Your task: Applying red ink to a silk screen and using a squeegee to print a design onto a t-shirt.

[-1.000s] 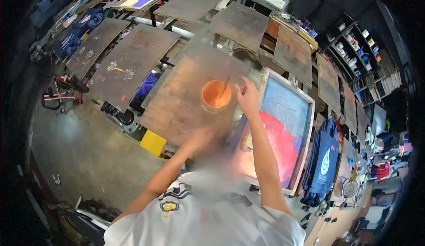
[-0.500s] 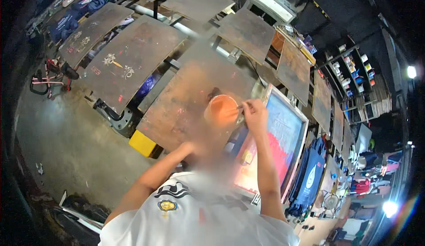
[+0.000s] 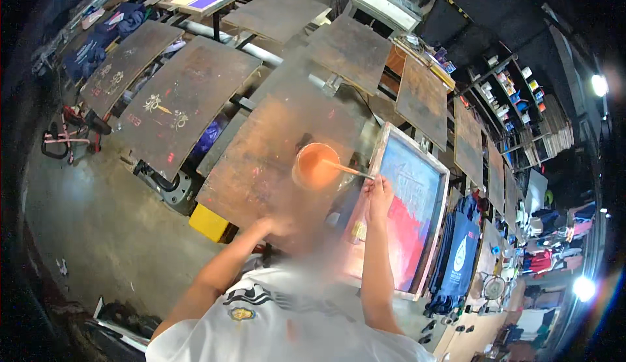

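Note:
An open tub of orange ink (image 3: 310,173) sits on the stained board (image 3: 244,166) before me. My right hand (image 3: 379,192), at the tub's right, grips the end of a long orange-coated stick (image 3: 345,168) that lies across the rim with its other end in the ink. My left hand (image 3: 277,226) is over the board's lower part, blurred, so its fingers cannot be made out. Right of the board a framed printing screen (image 3: 415,157) holds red ink on a blue mesh, with part of it under my right forearm.
More flat boards (image 3: 176,95) on metal arms surround me. A yellow block (image 3: 205,224) is at the board's lower left corner. Dark bags (image 3: 456,251) hang at the right, below shelves of containers (image 3: 512,95). A machine with a pink frame (image 3: 65,137) stands at the left.
My right hand has closed on the stick and drawn it rightward and down from upright to a low slant over the rim. My left hand stays low on the board, blurred.

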`<state>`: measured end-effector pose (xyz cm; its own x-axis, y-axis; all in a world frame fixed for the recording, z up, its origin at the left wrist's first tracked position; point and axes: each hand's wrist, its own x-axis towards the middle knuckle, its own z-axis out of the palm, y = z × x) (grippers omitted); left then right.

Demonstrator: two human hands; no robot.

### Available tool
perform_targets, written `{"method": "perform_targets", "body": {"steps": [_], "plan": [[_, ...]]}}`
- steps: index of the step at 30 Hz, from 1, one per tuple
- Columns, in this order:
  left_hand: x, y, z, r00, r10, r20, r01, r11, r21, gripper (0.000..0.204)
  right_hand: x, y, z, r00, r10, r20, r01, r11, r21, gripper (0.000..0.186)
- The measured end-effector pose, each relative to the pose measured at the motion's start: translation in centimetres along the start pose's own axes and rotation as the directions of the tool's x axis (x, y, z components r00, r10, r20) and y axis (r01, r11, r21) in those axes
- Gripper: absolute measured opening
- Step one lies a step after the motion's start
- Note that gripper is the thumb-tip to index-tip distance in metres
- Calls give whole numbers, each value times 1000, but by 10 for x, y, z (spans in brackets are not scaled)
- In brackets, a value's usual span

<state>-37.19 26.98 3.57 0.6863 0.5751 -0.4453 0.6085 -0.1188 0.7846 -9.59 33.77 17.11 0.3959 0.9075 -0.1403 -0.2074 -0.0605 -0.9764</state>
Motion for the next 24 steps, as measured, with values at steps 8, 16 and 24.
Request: {"method": "perform_targets", "body": {"steps": [8, 16, 24], "plan": [[12, -5, -13, 997, -61, 53, 67, 990, -123, 50, -10, 36, -32, 912, 369, 182, -407, 745, 529, 13], [32, 7, 0, 985, -159, 71, 170, 961, -218, 48, -27, 41, -69, 859, 361, 362, -508, 520, 687, 17], [37, 114, 111, 855, -160, -493, -109, 875, -472, 29, -80, -31, -160, 834, 202, 514, -551, 234, 801, 26]]}}
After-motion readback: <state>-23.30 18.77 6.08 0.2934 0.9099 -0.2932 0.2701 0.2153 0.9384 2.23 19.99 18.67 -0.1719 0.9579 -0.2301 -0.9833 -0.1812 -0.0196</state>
